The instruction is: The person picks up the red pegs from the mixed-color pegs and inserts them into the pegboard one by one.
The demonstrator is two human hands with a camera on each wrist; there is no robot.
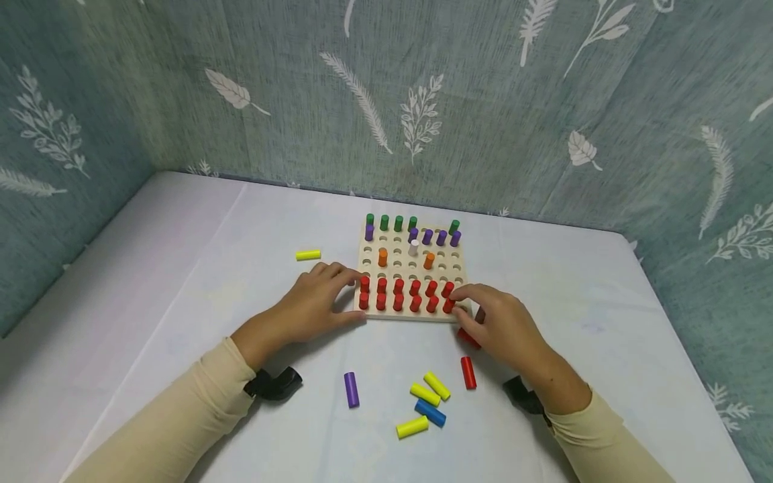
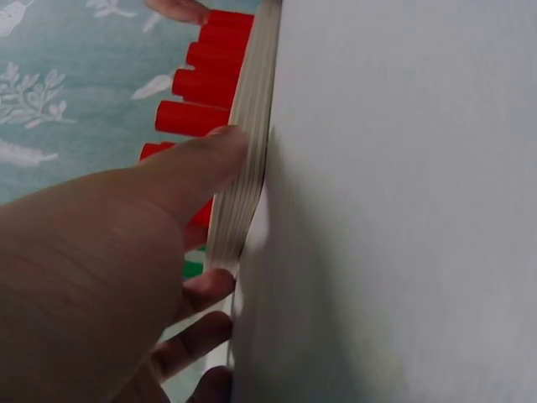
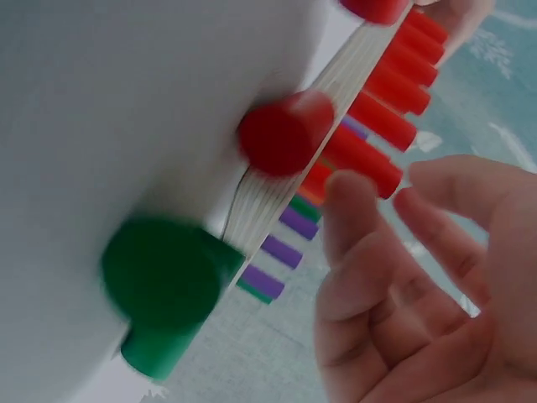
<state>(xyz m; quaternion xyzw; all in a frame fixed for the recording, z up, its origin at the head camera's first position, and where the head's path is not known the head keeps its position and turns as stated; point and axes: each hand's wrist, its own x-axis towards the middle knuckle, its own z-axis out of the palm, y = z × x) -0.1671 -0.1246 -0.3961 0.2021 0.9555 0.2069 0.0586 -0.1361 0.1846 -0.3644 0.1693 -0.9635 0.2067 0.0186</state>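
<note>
A wooden pegboard [image 1: 389, 314] stands in the middle of the table, with two front rows of red pegs [image 1: 398, 287]. At its front left corner my left hand [image 1: 311, 303] holds the board, its thumb [image 2: 222, 147] against the front edge and the other fingers along the left side. My right hand [image 1: 504, 329] is at the front right, thumb and forefinger around the end red peg [image 3: 369, 164], which stands in the board. Purple pegs [image 1: 441, 237], green pegs [image 1: 398, 223], two orange pegs [image 1: 429, 260] and a white peg [image 1: 413, 247] stand farther back.
Loose yellow pegs [image 1: 413, 427], a blue peg [image 1: 431, 412], a purple peg [image 1: 351, 390] and a red peg [image 1: 468, 373] lie in front. Another yellow peg [image 1: 308, 255] lies left. Green pegs [image 3: 164, 273] lie near my right wrist. A patterned curtain [image 1: 386, 100] hangs behind.
</note>
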